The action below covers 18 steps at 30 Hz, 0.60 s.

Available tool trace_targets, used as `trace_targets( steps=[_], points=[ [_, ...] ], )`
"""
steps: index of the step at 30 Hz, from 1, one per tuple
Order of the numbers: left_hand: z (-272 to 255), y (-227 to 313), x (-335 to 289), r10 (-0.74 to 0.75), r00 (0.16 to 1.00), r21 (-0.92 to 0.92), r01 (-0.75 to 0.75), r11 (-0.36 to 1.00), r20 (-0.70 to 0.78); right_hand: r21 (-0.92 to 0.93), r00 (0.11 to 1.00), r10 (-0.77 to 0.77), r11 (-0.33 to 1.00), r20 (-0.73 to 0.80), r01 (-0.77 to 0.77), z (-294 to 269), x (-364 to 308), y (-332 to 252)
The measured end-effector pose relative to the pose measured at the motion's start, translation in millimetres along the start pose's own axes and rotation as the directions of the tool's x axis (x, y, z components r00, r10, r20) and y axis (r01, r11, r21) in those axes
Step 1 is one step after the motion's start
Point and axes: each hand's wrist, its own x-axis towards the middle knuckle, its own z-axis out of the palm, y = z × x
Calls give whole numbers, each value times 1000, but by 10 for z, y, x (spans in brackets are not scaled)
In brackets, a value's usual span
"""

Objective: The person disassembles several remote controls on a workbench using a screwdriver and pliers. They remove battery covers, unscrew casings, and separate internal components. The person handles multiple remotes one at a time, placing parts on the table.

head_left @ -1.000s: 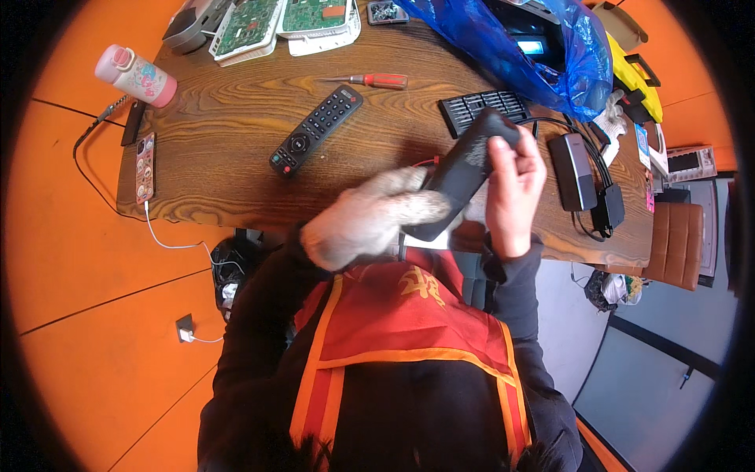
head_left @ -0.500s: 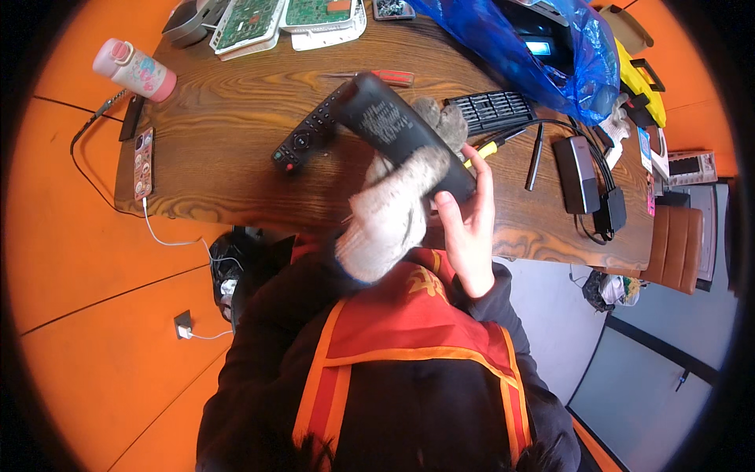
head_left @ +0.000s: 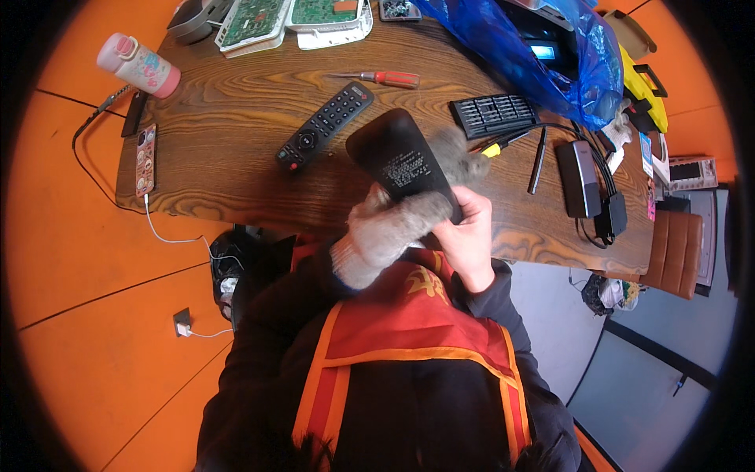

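A flat black device (head_left: 399, 149) with rounded corners and small white print on its face is held over the table's near edge. My left hand (head_left: 389, 236), in a soiled white work glove, is wrapped round its lower part. Grey-tipped glove fingers show past the device's right side. My bare right hand (head_left: 469, 232) pinches the lower right end between thumb and fingers. Just beyond the device, a black remote control (head_left: 324, 126) lies on the wooden table (head_left: 228, 165). A red-handled screwdriver (head_left: 393, 79) rests farther back.
A screwdriver bit set (head_left: 494, 115), a black pen (head_left: 537, 161) and a dark adapter box (head_left: 577, 179) with cables lie to the right. Circuit boards (head_left: 252, 22) and a blue plastic bag (head_left: 602, 90) stand at the back. A pink bottle (head_left: 140, 67) and a phone (head_left: 145, 160) are left.
The device has come down and slightly right, uncovering the remote control's far end. My right hand's fingers have drawn in and closed on its lower end.
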Motion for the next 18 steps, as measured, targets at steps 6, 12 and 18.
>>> trace_targets(
  steps=[6, 12, 18],
  points=[
    [26, -109, 10, 40, 999, 197, -39, 980, -4, 33, 995, -96, 995, -11, 96, 95, -49, 24],
    [-125, -264, -29, 127, 990, 204, -113, 972, -57, -17, 985, -171, 985, 27, 171, 82, -56, 17],
    [-142, -370, -22, 222, 973, 325, -192, 926, -57, 67, 988, -141, 988, 66, 137, 51, -71, 88]
  ],
)
